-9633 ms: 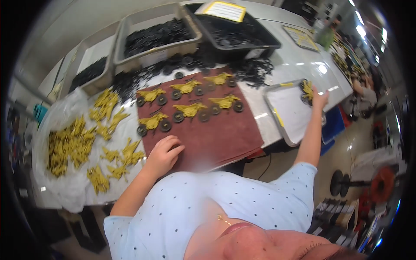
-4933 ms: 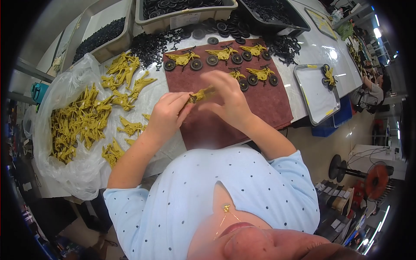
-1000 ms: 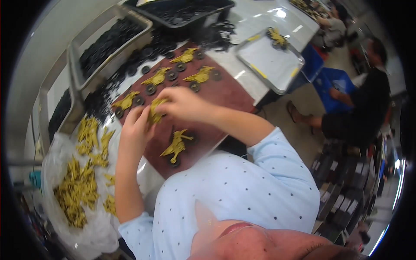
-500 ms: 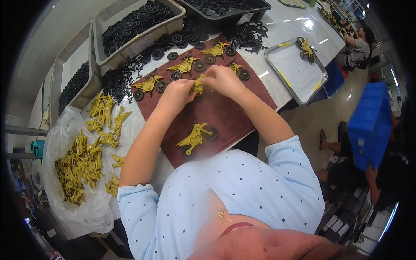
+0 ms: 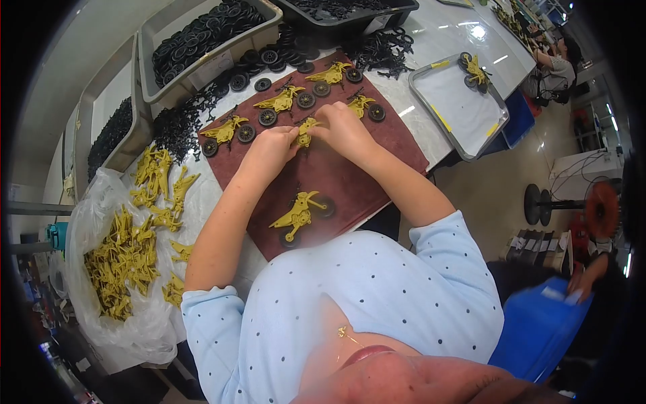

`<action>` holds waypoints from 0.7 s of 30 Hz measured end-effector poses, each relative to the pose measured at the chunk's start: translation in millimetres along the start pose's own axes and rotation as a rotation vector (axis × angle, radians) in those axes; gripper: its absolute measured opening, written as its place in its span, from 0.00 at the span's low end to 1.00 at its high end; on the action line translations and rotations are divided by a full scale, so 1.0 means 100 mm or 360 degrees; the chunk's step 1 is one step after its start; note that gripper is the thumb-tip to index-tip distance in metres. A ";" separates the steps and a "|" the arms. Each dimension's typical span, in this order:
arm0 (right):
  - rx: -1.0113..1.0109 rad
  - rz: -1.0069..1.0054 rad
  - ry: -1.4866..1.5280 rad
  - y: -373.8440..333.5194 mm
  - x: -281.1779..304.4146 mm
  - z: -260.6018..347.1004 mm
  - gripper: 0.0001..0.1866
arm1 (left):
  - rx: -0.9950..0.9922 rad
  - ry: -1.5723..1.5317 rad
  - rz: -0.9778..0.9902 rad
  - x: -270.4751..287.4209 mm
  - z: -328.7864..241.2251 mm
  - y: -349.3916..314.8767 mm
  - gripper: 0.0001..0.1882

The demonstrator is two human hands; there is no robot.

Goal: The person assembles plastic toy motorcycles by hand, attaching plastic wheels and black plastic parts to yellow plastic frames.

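Observation:
Both my hands meet over a maroon mat [image 5: 350,183], pinching a small yellow toy motorcycle body [image 5: 305,135] between them. My left hand [image 5: 273,147] grips its left side with closed fingers. From the other side, the fingers of my right hand [image 5: 344,132] press on it; the fingertips partly hide it. Beyond my hands lie toy motorcycles with yellow bodies and black wheels, among them one at the left [image 5: 225,129], one in the middle [image 5: 278,101] and one at the far edge [image 5: 330,73]. Another yellow motorcycle [image 5: 296,214] lies on the mat near my chest.
At left, a clear plastic bag [image 5: 84,229] holds many yellow bodies. Grey bins [image 5: 202,82] of black wheels and small black parts stand at the back left. A metal tray [image 5: 449,124] with one motorcycle is at right. A person's hand [image 5: 592,277] holds a blue crate [image 5: 538,323].
My hands stay together on the yellow body, with little shift. At right, the passing person's blue crate has moved down toward the lower edge, uncovering a fan.

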State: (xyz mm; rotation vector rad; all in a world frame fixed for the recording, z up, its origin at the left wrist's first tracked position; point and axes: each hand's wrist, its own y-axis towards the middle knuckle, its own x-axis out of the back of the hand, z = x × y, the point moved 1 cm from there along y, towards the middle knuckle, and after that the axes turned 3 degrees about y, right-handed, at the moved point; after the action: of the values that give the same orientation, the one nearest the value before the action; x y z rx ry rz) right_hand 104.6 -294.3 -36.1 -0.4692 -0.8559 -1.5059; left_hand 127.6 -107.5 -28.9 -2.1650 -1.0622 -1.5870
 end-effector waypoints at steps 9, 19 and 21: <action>-0.0043 0.0107 -0.0015 -0.03 0.00 0.01 0.19 | -0.0030 -0.0088 0.0020 0.05 0.02 -0.02 0.19; 0.0652 0.0090 -0.0245 -0.31 0.00 0.11 0.25 | -0.0016 0.0219 -0.0139 -0.17 -0.16 -0.15 0.31; 0.0686 -0.0007 -0.0431 -0.34 -0.06 0.13 0.26 | -0.0004 0.0205 -0.0237 -0.20 -0.16 -0.15 0.30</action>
State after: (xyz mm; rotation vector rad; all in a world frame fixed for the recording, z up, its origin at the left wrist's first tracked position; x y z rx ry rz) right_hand 70.1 -282.7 -40.1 -0.3525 -1.3574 -1.2291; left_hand 102.8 -115.0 -44.4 -1.9952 -1.2055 -1.7658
